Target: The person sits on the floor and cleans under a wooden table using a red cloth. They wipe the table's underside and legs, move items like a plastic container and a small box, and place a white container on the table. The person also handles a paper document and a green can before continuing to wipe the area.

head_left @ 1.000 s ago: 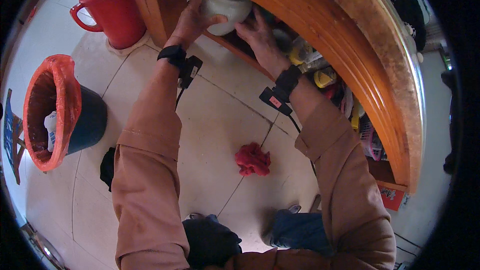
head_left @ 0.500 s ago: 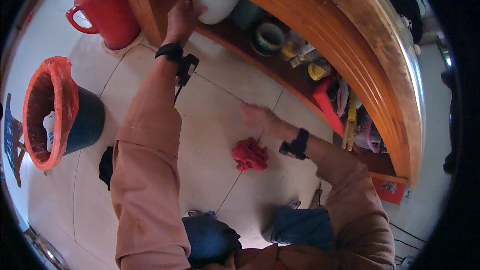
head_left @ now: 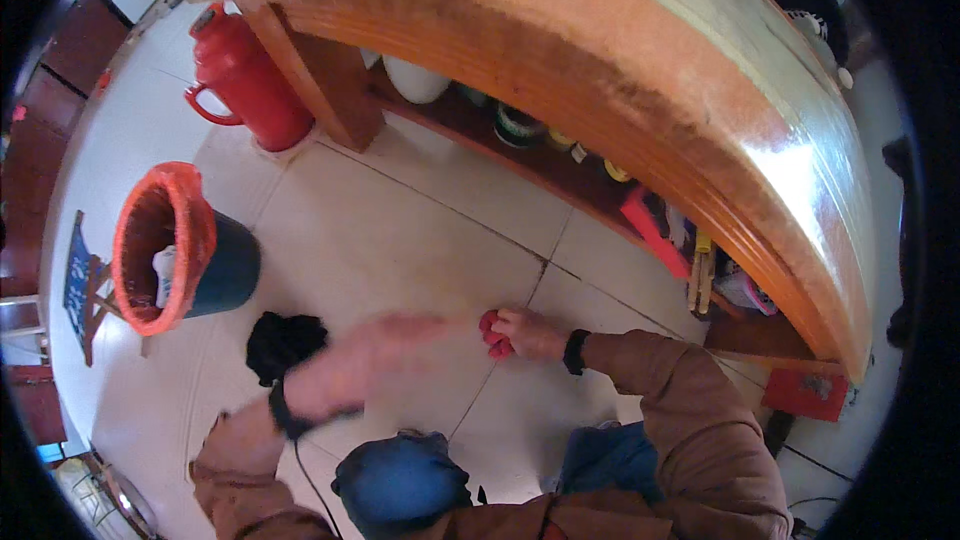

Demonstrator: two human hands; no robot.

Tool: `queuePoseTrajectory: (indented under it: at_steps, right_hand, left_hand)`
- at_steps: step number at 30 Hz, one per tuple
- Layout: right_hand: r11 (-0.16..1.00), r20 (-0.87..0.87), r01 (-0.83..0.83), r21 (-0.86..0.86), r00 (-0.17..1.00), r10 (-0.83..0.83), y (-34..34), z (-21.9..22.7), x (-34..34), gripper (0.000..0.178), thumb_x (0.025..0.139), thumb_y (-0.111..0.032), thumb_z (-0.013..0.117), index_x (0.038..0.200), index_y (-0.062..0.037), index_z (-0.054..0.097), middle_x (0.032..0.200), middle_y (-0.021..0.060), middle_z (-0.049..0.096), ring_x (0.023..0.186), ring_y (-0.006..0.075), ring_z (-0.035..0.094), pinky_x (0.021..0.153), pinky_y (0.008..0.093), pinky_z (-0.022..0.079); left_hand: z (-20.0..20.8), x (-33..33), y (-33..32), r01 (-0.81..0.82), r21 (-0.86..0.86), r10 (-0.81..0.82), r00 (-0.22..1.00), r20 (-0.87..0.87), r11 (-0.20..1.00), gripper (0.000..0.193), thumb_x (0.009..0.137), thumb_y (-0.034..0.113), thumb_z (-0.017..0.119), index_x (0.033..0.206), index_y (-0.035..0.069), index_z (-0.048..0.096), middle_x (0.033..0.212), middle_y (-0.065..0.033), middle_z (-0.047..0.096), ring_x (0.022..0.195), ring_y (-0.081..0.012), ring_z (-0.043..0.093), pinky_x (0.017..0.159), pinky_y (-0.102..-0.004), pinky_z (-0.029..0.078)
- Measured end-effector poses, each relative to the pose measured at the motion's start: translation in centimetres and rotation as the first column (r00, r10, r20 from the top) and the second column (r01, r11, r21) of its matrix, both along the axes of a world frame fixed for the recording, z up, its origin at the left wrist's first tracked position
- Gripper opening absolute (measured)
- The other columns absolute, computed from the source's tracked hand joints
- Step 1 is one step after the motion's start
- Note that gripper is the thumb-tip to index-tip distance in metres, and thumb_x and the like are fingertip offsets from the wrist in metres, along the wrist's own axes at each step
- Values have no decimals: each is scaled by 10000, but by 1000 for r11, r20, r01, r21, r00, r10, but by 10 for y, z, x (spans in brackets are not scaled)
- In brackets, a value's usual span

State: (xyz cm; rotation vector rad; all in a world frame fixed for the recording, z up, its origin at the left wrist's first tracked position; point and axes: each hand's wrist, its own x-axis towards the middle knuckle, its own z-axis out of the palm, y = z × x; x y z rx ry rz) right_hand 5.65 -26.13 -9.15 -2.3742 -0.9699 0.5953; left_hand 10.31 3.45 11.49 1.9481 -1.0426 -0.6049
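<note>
My right hand [head_left: 532, 334] is closed around a bunched red cloth [head_left: 492, 337] just above or on the tiled floor; most of the cloth is hidden by the fingers. My left hand [head_left: 365, 365] is smeared by motion, but its fingers look stretched out toward the cloth, with nothing seen in them. A gap seems to separate its fingertips from the cloth. Beside my left wrist lies a crumpled black item [head_left: 284, 345] on the floor. Under the wooden table [head_left: 450, 35], a round white pot [head_left: 415, 80] sits on the low shelf [head_left: 475, 140].
A red thermos jug [head_left: 255, 85] stands by the table leg at the far left. Nearer is a dark bin [head_left: 228, 265] with an orange-red liner. Jars, a red box [head_left: 655, 230] and a pink basket [head_left: 745, 290] fill the shelf. A red carton [head_left: 805, 393] lies right.
My left hand has left the white pot and swung back toward me, over the floor. My right hand has come down and taken hold of the red cloth. The view has shifted.
</note>
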Motion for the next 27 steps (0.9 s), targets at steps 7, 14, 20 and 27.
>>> queuePoseTrajectory:
  at_steps: [7, 14, 20, 27]
  right_hand:
    - [837, -707, 504, 214, 671, -224, 23, 69, 24, 141, 764, 2, 487, 848, 12, 600, 709, 116, 618, 510, 193, 603, 426, 327, 483]
    - [757, -675, 624, 193, 644, -359, 36, 126, 4, 251, 743, -3, 521, 963, 10, 639, 839, 111, 661, 755, 174, 655, 670, 295, 537]
    - [501, -867, 865, -14, 238, -437, 29, 163, -24, 286, 735, 9, 515, 997, 36, 628, 902, 112, 657, 814, 190, 657, 735, 304, 536]
    - [258, -966, 957, -131, -65, -251, 14, 204, -53, 377, 721, 79, 460, 1086, 72, 553, 901, 142, 642, 730, 249, 666, 676, 353, 562]
  left_hand:
    - [111, -136, -9, -181, 275, 298, 823, -484, 944, 602, 872, 278, 621, 1367, 28, 386, 1419, -205, 355, 1306, -326, 366, 1057, -384, 337]
    - [116, -161, -6, -83, 340, 146, 975, -165, 937, 540, 920, 278, 543, 1357, 7, 378, 1396, -209, 389, 1315, -329, 355, 1077, -391, 307]
    - [127, -164, -6, -147, 242, 169, 983, -70, 959, 479, 909, 220, 545, 1319, 5, 421, 1386, -207, 395, 1313, -329, 354, 1077, -397, 310]
    - [134, -185, 0, -125, 252, 141, 989, -46, 960, 492, 864, 149, 583, 1316, 25, 433, 1389, -191, 384, 1301, -324, 365, 1072, -415, 320]
